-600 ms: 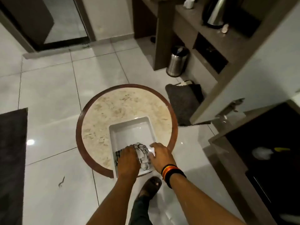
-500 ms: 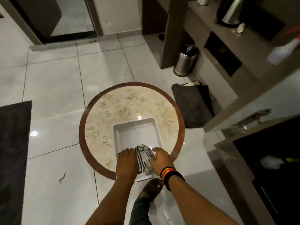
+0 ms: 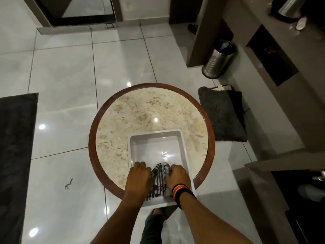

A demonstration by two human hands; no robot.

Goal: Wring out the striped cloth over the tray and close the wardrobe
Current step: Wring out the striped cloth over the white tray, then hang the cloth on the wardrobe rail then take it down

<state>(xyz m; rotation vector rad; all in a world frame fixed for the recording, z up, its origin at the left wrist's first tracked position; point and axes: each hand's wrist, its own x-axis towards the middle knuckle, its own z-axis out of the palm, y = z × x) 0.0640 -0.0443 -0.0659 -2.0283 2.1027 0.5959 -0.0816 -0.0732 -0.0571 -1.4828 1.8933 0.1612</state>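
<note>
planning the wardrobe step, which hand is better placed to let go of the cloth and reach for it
Probably the right hand. Both hands grip the striped cloth over the tray, but the dark cabinetry lies on the right, nearer it than the left hand.

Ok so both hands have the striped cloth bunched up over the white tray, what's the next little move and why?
Probably twist the two ends in opposite directions. The left hand and right hand already grip the striped cloth low over the near end of the white tray, so any water squeezed out should fall inside it.

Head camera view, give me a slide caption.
Both hands grip the striped cloth over the white tray.
</note>
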